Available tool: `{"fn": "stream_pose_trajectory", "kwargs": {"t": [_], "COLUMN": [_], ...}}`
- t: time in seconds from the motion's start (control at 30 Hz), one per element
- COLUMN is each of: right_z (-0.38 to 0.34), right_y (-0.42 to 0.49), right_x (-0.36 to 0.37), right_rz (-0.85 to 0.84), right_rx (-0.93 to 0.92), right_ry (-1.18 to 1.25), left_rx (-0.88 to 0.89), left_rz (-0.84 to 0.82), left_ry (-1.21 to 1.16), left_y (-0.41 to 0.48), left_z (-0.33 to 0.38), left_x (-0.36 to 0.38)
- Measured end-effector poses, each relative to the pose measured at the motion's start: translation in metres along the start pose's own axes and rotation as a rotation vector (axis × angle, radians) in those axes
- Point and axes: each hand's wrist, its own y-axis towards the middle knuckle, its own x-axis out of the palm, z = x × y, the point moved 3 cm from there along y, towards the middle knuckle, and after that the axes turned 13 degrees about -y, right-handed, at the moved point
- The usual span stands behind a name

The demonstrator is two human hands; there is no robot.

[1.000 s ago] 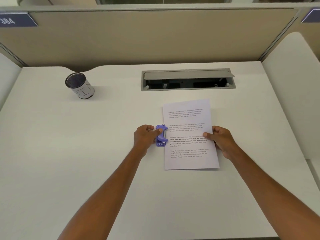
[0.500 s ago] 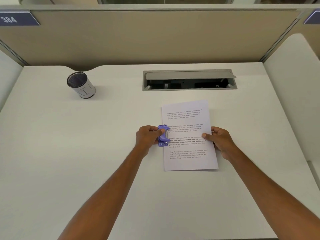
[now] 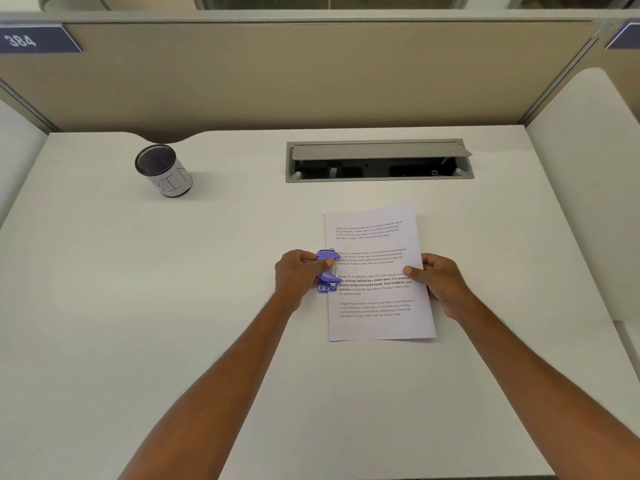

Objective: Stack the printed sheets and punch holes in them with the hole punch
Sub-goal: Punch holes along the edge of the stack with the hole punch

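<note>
A: What stood far left on the white table [image 3: 207, 323]?

B: A black mesh cylinder cup [image 3: 162, 170] wrapped in a white paper label, upright, well apart from everything else.

A: And the left hand [image 3: 299, 273]?

B: It was clenched around the small purple plastic hole punch [image 3: 327, 271], thumb on top. The punch sat against the left edge of the stack of white printed sheets [image 3: 377, 271], about midway along that edge.

A: The right hand [image 3: 440, 280]?

B: It pinched the sheets' right edge, thumb on the top page, fingers curled under. The stack lay flat, near the grey recessed cable tray [image 3: 379, 161] with its lid up.
</note>
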Motion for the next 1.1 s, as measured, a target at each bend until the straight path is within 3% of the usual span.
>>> {"fn": "stream_pose_trajectory", "kwargs": {"t": [0.17,0.37,0.53,0.77,1.1], "right_z": [-0.009,-0.025,-0.027,-0.024,-0.003], "right_y": [-0.004,-0.015,-0.012,-0.012,-0.016], "right_x": [0.007,0.014,0.014,0.006,-0.019], "right_rz": [0.087,0.182,0.157,0.233,0.307], "right_rx": [-0.043,-0.134,-0.12,-0.064,-0.076], "right_ry": [-0.154,-0.36,-0.392,-0.648,-0.463], "left_rx": [0.006,0.179,0.172,0.061,-0.115], "left_rz": [0.045,0.227,0.246,0.209,0.072], "left_ry": [0.108,0.561,0.551,0.539,0.651], "left_y": [0.003,-0.003,-0.008,-0.012,-0.001], "left_z": [0.0,0.006,0.007,0.008,0.016], "left_x": [0.002,0.001,0.001,-0.002,-0.001]}}
